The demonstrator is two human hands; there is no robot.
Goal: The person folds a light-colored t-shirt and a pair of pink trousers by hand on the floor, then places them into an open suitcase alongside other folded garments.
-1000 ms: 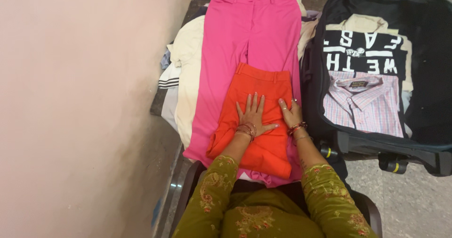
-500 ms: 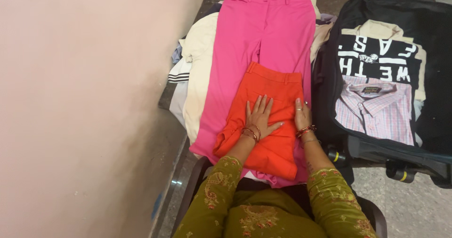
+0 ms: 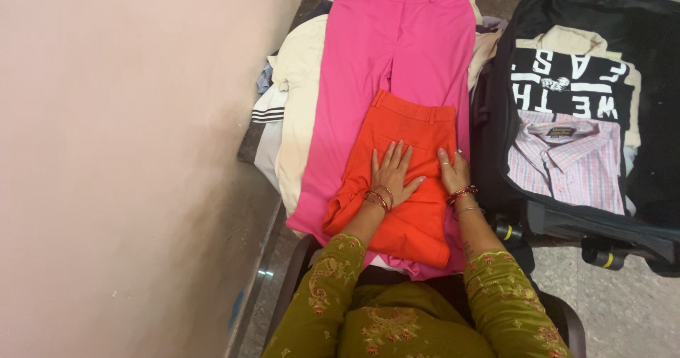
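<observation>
You're pressing both palms flat on the folded orange trousers (image 3: 404,174): left hand (image 3: 394,177) mid-cloth, right hand (image 3: 453,172) at its right edge, long axis running away from you.

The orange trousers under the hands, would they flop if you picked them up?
Probably floppy: the orange trousers lie soft and folded, with a rumpled left edge. Likely light, since the left hand and right hand just rest flat on them. Pushed, they would likely slide or bunch on the smooth pink trousers underneath, not roll.
</observation>
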